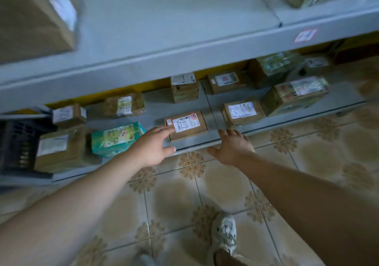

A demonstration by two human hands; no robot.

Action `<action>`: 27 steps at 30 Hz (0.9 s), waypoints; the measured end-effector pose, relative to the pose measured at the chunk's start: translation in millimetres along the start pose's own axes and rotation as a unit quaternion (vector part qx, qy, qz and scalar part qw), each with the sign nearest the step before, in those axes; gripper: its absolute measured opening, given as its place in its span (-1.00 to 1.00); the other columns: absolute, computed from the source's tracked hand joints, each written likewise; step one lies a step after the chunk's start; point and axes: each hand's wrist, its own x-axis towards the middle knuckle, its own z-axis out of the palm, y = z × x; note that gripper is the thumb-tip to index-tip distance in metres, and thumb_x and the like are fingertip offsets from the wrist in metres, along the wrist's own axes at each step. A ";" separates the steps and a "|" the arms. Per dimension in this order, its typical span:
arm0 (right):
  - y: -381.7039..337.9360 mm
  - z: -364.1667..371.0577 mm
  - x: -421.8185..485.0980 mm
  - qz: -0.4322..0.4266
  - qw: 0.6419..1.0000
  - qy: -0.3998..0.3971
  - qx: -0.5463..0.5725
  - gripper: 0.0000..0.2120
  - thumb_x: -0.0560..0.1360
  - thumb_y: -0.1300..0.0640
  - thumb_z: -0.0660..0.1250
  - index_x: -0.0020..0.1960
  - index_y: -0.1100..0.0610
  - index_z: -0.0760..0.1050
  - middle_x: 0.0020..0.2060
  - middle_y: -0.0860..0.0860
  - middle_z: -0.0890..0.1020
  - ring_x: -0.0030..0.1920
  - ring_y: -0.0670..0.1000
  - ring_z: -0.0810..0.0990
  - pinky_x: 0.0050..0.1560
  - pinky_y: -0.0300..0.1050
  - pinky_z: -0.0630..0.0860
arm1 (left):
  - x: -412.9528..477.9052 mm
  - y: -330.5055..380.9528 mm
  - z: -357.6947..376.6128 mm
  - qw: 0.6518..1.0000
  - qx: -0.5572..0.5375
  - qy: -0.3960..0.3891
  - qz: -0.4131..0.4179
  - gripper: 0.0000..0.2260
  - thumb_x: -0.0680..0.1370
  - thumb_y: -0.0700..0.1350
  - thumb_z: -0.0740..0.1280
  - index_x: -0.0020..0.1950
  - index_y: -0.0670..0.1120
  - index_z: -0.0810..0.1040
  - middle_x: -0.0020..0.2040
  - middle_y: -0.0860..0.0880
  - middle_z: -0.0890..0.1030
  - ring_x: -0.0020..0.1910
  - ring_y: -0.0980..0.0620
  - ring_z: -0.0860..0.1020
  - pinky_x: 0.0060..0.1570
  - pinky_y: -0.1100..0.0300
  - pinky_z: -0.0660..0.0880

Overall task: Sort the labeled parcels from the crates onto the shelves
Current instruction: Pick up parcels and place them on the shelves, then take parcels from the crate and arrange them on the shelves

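Observation:
A flat brown parcel (187, 125) with a white label lies near the front edge of the low grey shelf (192, 144). My left hand (154, 145) is spread open with its fingertips at the parcel's left edge, holding nothing. My right hand (232, 145) is open too, fingers apart, over the shelf's front lip just right of the parcel and not touching it. A green wrapped parcel (117, 138) sits left of my left hand.
Several more labeled brown parcels fill the low shelf, including one (243, 112) at the right. A dark crate (17, 142) stands at the far left. The upper shelf (164, 46) juts out above, with a carton (34, 17) on it. Patterned floor tiles and my shoe (223, 233) lie below.

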 end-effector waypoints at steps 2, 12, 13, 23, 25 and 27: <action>-24.4 -29.6 -52.5 -0.005 1.000 -0.002 0.004 -0.24 0.55 -0.34 0.15 0.59 0.06 0.09 0.53 0.08 0.25 0.52 0.13 0.20 0.50 0.12 0.14 | -54.8 10.1 -34.1 1.000 0.001 0.004 -0.013 -0.41 0.56 0.05 0.34 0.54 0.01 0.22 0.54 0.01 0.23 0.50 0.00 0.21 0.46 0.14 0.13; -225.4 -151.4 -276.2 -0.134 0.989 0.061 -0.007 -0.26 0.55 -0.31 0.18 0.57 0.08 0.16 0.51 0.11 0.29 0.49 0.15 0.26 0.47 0.11 0.23 | -347.4 -36.3 -183.3 0.995 0.046 0.086 -0.038 -0.36 0.57 0.14 0.30 0.57 0.03 0.13 0.58 -0.02 0.14 0.55 0.01 0.09 0.50 0.10 0.08; -250.8 -161.2 -293.8 -0.150 0.986 0.068 -0.016 -0.27 0.55 -0.32 0.17 0.56 0.08 0.16 0.51 0.11 0.30 0.49 0.15 0.27 0.47 0.11 0.24 | -379.5 -47.9 -198.6 0.993 0.041 0.102 -0.048 -0.37 0.56 0.14 0.30 0.57 0.03 0.15 0.57 0.00 0.15 0.54 0.02 0.10 0.49 0.10 0.09; -506.1 -206.1 -415.6 -0.357 0.926 0.086 -0.092 -0.31 0.57 -0.30 0.18 0.56 0.05 0.21 0.50 0.11 0.34 0.44 0.16 0.36 0.39 0.05 0.35 | -644.3 -160.0 -282.3 0.935 -0.017 0.276 -0.225 -0.44 0.58 0.11 0.29 0.54 0.04 0.20 0.54 0.03 0.22 0.45 0.00 0.30 0.38 0.07 0.29; -543.7 -202.5 -427.7 -0.388 0.912 0.087 -0.102 -0.31 0.58 -0.29 0.17 0.57 0.06 0.19 0.51 0.11 0.32 0.45 0.16 0.35 0.40 0.07 0.35 | -675.6 -182.2 -279.4 0.921 -0.028 0.285 -0.266 -0.44 0.58 0.13 0.28 0.54 0.05 0.20 0.54 0.02 0.23 0.46 -0.01 0.27 0.39 0.06 0.28; -577.5 -196.6 -431.2 -0.411 0.901 0.077 -0.116 -0.31 0.59 -0.29 0.16 0.57 0.08 0.18 0.51 0.12 0.32 0.45 0.16 0.35 0.39 0.08 0.38 | -693.3 -205.6 -277.9 0.908 -0.045 0.287 -0.300 -0.42 0.58 0.13 0.30 0.54 0.06 0.20 0.53 0.03 0.24 0.45 -0.01 0.29 0.37 0.06 0.31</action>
